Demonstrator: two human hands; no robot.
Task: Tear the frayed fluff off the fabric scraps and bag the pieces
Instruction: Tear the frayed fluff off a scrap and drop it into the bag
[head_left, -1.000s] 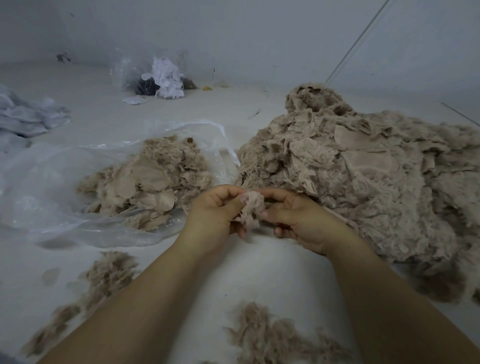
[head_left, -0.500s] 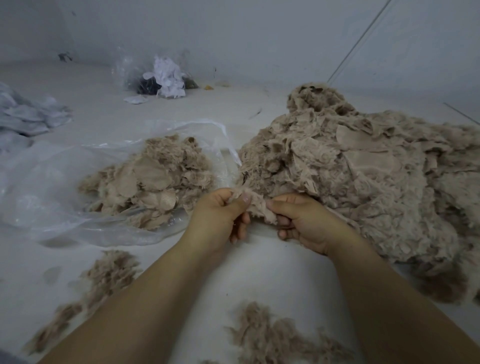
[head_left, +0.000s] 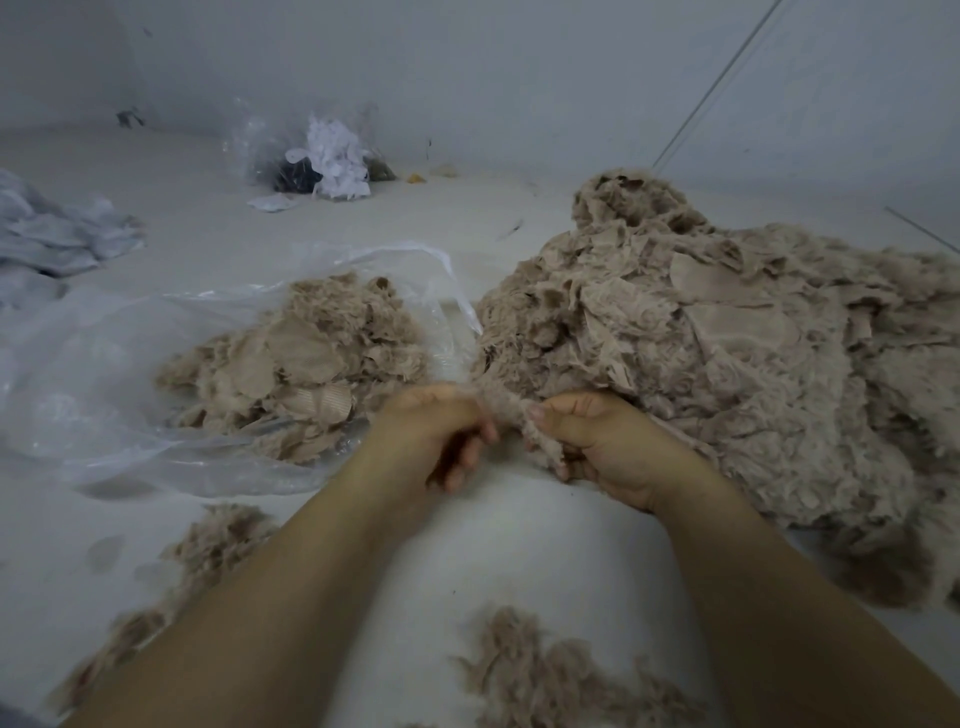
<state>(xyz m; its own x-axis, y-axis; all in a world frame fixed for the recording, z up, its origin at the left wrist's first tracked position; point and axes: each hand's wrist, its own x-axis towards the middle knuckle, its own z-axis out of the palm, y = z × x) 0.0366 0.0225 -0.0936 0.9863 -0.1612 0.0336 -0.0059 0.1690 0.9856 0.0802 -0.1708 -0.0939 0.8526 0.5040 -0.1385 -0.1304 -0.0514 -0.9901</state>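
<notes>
Lying open at the counter's left, the clear plastic bag (head_left: 93, 374) holds the cleaned pieces (head_left: 296, 358), its mouth facing the work, likely for short drops. At centre, the left hand (head_left: 436, 421) and right hand (head_left: 587, 436) each pinch one fabric scrap (head_left: 511, 415), apparently to tear its fluff. Within reach on the right sits the unsorted heap (head_left: 727, 358).

Two hands, left hand (head_left: 434, 421) and right hand (head_left: 602, 441), sharing one beige scrap (head_left: 511, 415), two heaps of scraps, big heap (head_left: 727, 364), bagged heap (head_left: 306, 358), two clear bags, near bag (head_left: 78, 364), far bag (head_left: 311, 150), two fluff patches, left fluff (head_left: 208, 551), near fluff (head_left: 545, 675)
</notes>
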